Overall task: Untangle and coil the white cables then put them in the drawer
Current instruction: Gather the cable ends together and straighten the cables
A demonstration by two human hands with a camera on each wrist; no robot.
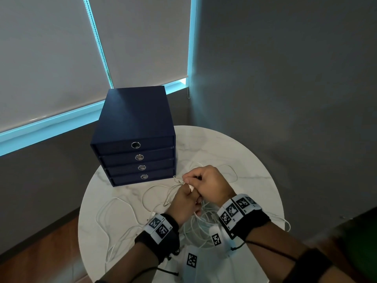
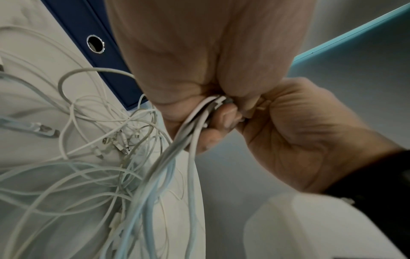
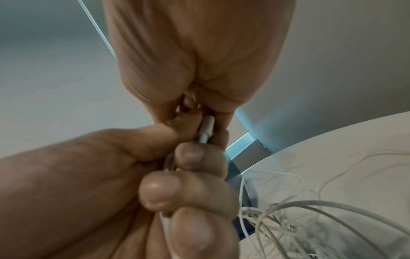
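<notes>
A tangle of white cables (image 1: 201,221) lies spread over the round marble table (image 1: 234,152). My two hands meet just above it. My left hand (image 1: 187,198) is curled round a bundle of cable strands (image 2: 199,119) that hang down to the tangle (image 2: 124,140). My right hand (image 1: 204,180) pinches a white connector end (image 3: 206,129) right against the left fingers (image 3: 190,154). The navy drawer unit (image 1: 134,123) stands at the table's back left, its several drawers all closed.
White sheets with black square markers (image 1: 191,260) lie at the table's near edge under my wrists. Loose cable loops (image 1: 114,203) reach toward the left rim. A grey wall stands close on the right, a window blind behind the drawer unit.
</notes>
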